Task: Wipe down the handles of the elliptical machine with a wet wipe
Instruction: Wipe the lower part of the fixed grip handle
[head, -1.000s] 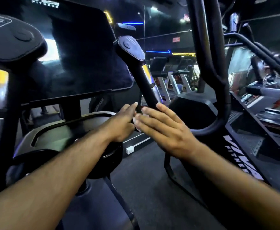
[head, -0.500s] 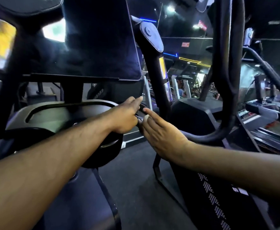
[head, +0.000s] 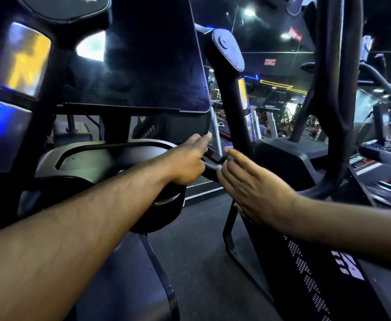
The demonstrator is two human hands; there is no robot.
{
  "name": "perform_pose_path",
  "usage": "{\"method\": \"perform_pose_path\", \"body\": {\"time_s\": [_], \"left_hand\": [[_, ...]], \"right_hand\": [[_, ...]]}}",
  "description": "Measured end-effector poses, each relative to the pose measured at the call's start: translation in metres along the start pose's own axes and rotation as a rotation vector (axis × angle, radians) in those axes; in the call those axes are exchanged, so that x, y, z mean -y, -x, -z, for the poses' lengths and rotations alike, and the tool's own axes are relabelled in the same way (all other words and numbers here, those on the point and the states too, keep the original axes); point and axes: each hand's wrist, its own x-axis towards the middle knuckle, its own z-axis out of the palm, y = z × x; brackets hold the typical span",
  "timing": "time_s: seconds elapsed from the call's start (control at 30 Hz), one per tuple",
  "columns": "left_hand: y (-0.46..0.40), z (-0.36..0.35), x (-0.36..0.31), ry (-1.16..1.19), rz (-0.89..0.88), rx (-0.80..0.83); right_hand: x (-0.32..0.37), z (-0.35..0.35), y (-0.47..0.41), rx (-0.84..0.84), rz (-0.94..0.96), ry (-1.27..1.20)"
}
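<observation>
1. Two bare hands reach for the black curved handle bar (head: pixel 209 171) low on the elliptical.
2. The left hand (head: pixel 187 158) curls round the bar; no wet wipe shows, maybe hidden inside.
3. The right hand (head: pixel 254 188) is flat with straight fingers, holding nothing, just beside the bar.
4. I think wiping is starting; next, rub up the tall black handle post (head: pixel 230 100).
5. Dark grey gym floor (head: pixel 203 262) lies below; treadmills (head: pixel 379 156) stand on the right.

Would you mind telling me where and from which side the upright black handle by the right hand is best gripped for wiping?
Probably the plain round shaft of the upright handle, below its wide flat head. It rises nearly vertical and stands clear on the near side, so the right hand could come from the front right and wrap its fingers round it. The left hand already grips the low bar.
</observation>
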Motion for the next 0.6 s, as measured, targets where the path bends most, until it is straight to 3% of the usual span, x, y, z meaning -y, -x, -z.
{"method": "perform_pose_path", "body": {"time_s": [0.43,0.6], "left_hand": [[0.003,0.009,-0.002,0.287,0.036,-0.129],[0.002,0.009,-0.001,0.243,0.031,-0.109]], "right_hand": [[0.064,0.023,-0.059,0.246,-0.353,-0.301],[0.061,0.024,-0.056,0.236,-0.317,-0.336]]}}
